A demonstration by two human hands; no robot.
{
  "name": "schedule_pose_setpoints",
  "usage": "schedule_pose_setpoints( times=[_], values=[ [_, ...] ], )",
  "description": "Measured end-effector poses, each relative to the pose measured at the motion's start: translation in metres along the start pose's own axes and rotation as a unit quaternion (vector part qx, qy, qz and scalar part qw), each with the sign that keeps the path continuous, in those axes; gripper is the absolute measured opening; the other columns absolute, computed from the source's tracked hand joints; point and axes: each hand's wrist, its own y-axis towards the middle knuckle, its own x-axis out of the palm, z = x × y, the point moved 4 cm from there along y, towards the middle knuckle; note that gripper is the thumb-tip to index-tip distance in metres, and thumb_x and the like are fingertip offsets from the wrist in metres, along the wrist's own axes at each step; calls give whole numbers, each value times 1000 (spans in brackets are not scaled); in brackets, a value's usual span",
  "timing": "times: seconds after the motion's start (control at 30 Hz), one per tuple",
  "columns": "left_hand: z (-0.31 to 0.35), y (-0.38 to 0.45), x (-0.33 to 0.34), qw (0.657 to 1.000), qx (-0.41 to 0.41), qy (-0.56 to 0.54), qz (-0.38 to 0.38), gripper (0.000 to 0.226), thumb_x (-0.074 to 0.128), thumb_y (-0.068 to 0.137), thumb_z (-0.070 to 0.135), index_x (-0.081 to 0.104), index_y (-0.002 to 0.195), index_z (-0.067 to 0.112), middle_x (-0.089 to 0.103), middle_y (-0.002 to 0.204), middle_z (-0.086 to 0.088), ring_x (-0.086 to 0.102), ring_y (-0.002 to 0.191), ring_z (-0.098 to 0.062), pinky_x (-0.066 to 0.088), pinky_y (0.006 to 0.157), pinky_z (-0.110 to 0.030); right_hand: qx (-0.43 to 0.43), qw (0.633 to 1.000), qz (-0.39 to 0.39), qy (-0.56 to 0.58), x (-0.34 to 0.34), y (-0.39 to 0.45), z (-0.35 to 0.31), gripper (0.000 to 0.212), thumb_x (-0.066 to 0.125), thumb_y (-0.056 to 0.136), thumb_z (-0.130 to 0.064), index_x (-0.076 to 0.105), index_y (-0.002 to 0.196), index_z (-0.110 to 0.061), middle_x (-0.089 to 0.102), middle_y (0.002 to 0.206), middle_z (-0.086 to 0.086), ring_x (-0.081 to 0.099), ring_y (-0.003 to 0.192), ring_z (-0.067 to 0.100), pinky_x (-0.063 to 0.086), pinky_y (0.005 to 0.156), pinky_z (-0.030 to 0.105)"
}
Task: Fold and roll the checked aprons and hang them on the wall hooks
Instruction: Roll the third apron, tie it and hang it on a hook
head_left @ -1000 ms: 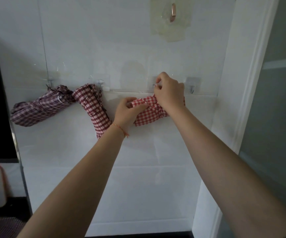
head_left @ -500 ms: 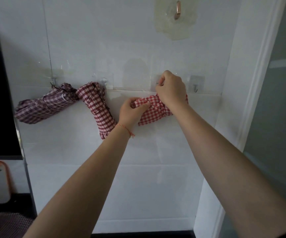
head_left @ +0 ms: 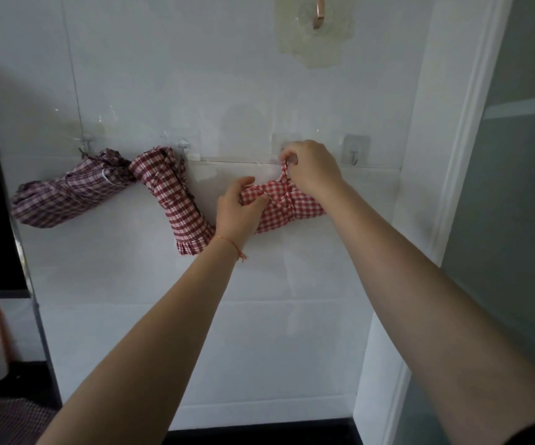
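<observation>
White tiled wall [head_left: 259, 75] carries a hook row; two rolled aprons hang at nine o'clock. Right hand [head_left: 314, 167] pinches the red checked apron's [head_left: 287, 207] tie at its hook, left hand [head_left: 238, 211] grips the roll. Released early, the tie might slip off, dropping it.

3 rolled aprons [head_left: 176, 197] on wall hooks [head_left: 354, 155] | spare hook rightmost

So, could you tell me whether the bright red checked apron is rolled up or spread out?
Rolled up: the bright red checked apron is a compact bundle against the wall.
</observation>
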Motion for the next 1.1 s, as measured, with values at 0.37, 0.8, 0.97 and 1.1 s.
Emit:
schedule_pose_setpoints(
  times=[0.37,0.8,0.97,1.1],
  values=[
    [-42,-105,49,881,276,382,-47,16,54,86,26,59,76,15,61,66,-3,56,55,-27,40,49,-28,51,944,312,93,34,-123,26,10,55,80,-6,53,89,-7,53,79,5,47,70,22,29,63,31],
    [-335,-289,22,701,-354,388,-483,88,76,80,49,32,152,23,29,153,-11,36,138,-34,38,111,-44,347,712,-596,128,276,-414,110,51,67,91,-31,46,134,-15,57,121,10,63,101,27,59,76,39],
    [-376,-329,32,638,-325,416,-560,78,83,68,43,49,136,30,46,141,-6,45,128,-32,43,107,-50,367,665,-638,124,316,-473,107,79,73,85,-28,28,148,-13,42,138,14,57,108,28,58,86,43],
    [-395,-335,27,634,-325,431,-554,94,83,71,30,31,150,31,37,147,-8,35,136,-33,38,111,-54,387,688,-612,56,328,-486,114,94,75,83,-34,18,153,-10,23,152,20,38,134,39,45,106,46]
  ],
)
